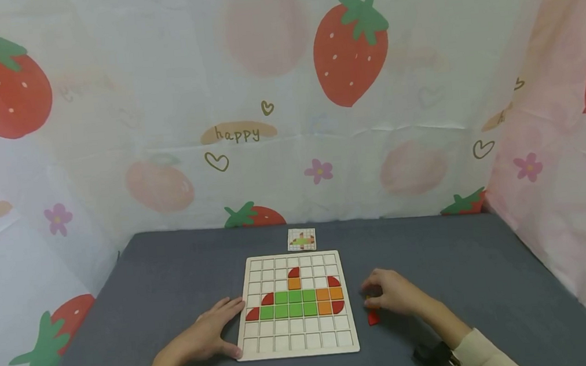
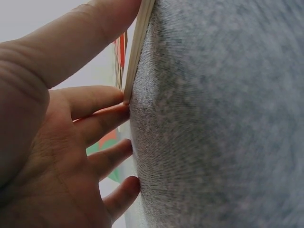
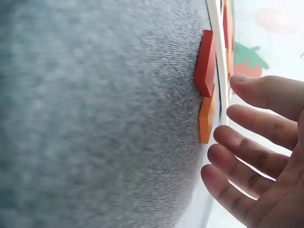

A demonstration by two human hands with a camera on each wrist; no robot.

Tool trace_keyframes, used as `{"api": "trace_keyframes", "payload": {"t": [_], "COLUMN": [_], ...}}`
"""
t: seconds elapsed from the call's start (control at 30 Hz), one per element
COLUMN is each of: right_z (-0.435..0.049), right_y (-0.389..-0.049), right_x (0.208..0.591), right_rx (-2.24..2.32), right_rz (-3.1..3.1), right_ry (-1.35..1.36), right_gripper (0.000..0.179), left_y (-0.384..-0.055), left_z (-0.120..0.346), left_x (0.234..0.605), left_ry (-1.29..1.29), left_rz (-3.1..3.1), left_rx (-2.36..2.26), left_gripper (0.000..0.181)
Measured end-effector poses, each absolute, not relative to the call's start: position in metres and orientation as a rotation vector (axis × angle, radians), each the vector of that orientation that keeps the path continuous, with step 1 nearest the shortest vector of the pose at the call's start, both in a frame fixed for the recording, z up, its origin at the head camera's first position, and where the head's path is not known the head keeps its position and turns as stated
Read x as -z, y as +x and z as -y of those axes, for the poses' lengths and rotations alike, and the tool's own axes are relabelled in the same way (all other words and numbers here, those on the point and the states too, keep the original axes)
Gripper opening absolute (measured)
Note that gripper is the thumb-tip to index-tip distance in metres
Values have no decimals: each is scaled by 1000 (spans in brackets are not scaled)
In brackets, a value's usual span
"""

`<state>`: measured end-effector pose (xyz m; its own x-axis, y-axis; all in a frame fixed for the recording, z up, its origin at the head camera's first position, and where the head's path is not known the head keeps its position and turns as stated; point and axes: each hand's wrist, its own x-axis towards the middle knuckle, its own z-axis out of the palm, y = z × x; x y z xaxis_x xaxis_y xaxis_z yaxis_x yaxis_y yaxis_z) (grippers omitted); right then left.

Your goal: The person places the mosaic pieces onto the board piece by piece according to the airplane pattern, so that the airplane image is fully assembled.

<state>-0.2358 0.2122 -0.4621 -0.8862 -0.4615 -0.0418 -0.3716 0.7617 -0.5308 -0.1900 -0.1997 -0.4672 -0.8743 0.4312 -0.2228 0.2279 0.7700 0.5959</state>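
A light wooden grid board (image 1: 299, 350) lies on the dark cloth, with green and orange squares and red rounded pieces set in its cells. My left hand (image 1: 206, 330) rests at the board's left edge, thumb and fingers spread and touching it; the left wrist view shows the thin board side (image 2: 135, 54) at the fingertips. To the right of the board, my right hand (image 1: 398, 293) hovers over two loose pieces. In the right wrist view these are a red piece (image 3: 205, 66) and an orange piece (image 3: 206, 121) touching end to end, beside loosely bent fingers that hold nothing.
A small card (image 1: 301, 240) with a coloured grid picture lies just behind the board. The dark grey tabletop (image 1: 185, 262) reaches back to a strawberry-print curtain (image 1: 292, 177), which also hangs along both sides.
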Motion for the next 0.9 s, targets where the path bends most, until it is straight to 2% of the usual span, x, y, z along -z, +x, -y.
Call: {"api": "trace_keyframes", "payload": {"t": [0.9], "right_z": [-212], "right_y": [-228], "right_x": [464], "right_rx": [721], "right_rz": [-2836], "right_ry": [-664], "right_gripper": [22], "left_y": [-190], "left_z": [201], "left_x": [471], "left_ry": [504], "left_rz": [-2636], "left_rx": [-838], "left_gripper": [99]}}
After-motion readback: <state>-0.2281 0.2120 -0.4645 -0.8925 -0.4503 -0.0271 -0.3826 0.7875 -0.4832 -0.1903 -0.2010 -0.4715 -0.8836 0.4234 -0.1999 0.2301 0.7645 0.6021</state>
